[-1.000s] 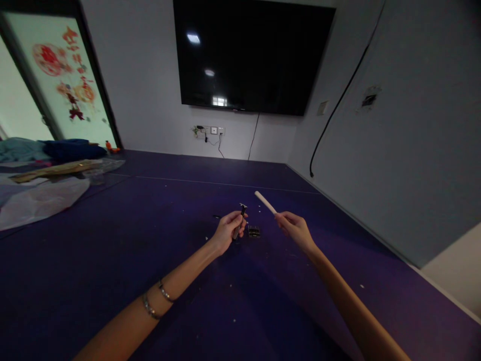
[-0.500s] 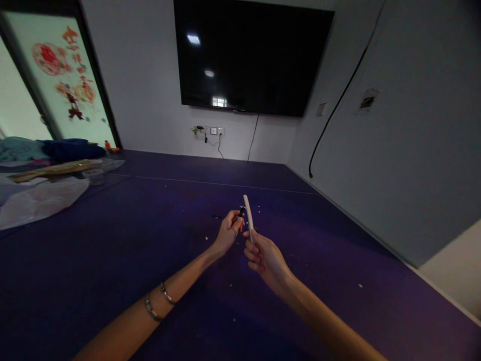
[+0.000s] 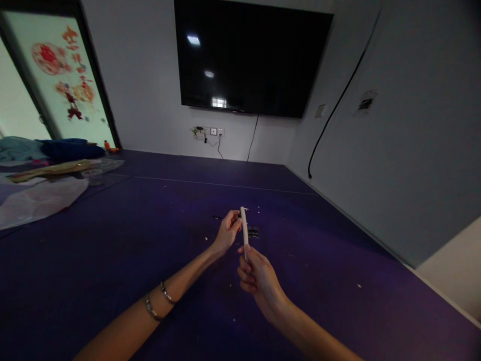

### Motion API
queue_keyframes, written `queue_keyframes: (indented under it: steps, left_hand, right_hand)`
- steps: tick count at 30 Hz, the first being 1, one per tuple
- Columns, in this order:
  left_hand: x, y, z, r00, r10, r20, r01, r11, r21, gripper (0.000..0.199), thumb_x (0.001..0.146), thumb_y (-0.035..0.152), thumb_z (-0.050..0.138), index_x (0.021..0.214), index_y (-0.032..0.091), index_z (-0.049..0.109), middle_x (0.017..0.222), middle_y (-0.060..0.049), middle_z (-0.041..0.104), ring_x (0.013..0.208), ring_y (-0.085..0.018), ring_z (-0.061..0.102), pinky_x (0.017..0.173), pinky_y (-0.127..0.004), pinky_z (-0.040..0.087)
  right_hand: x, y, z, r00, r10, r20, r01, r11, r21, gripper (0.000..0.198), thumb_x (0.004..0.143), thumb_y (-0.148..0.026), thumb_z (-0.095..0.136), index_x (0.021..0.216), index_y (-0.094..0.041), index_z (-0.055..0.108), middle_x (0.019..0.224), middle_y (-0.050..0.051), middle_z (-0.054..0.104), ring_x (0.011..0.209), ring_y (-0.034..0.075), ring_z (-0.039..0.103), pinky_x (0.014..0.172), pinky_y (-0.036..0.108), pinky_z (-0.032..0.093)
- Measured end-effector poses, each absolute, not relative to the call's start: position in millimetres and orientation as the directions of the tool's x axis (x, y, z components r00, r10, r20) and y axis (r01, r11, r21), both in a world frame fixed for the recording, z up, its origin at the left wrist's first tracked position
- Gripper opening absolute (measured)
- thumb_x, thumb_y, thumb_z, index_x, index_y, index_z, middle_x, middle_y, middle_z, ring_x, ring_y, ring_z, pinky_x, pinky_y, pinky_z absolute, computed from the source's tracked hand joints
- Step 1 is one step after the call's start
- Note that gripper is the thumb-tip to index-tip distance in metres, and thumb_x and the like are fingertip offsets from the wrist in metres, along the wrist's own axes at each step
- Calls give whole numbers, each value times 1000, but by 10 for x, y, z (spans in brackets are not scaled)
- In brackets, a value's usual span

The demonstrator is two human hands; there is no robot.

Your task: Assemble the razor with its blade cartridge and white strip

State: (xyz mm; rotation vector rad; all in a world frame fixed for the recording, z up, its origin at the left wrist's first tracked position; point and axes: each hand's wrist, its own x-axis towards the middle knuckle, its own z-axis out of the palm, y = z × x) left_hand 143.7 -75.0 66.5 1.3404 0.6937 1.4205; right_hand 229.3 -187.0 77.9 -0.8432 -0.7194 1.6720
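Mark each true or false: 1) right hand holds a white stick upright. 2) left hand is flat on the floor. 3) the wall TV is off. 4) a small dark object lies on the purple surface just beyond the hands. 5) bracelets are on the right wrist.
1) True: the right hand grips the white stick near its lower end, stick pointing up.
2) False: the left hand is raised, fingers closed on a small dark tool, mostly hidden.
3) True: the TV is dark, showing only reflections.
4) True: the small dark object lies there.
5) False: the bracelets are on the left wrist.
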Motion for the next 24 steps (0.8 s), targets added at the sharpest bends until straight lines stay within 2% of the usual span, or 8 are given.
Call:
queue_keyframes:
  steps: [6,12,18,24]
  left_hand:
    - [1420,-763,656,158,911,381,-241,-338,910,18,75,28,57,89,17,55,68,1,51,59,-9,44,56,-20,35]
    - [1428,-753,673,105,934,342,-275,-303,912,19,70,26,61,85,17,56,69,2,52,60,-9,44,56,-20,35]
    - [1427,-754,655,151,923,353,-267,-306,914,19,72,28,59,87,17,55,64,3,50,56,-9,43,53,-20,34]
    - [1424,-724,656,115,926,359,-275,-318,907,16,72,24,58,87,18,54,69,2,51,60,-9,45,55,-20,34]
  right_hand:
    - [2267,-1840,878,-167,980,-113,-584,-190,-789,30,70,-44,64,81,-19,51,49,-11,29,39,2,16,36,18,6]
    - [2181,-1882,708,-151,976,-157,-611,-217,-761,30,70,-46,62,80,-20,51,49,-11,29,38,3,17,36,18,7]
    - [2175,-1840,792,-103,991,-84,-644,-131,-753,28,70,-44,62,79,-19,52,49,-11,27,38,3,15,36,18,6]
    - [2120,-1854,709,-107,986,-129,-629,-167,-759,28,70,-44,61,79,-19,52,49,-10,28,38,3,16,35,18,5]
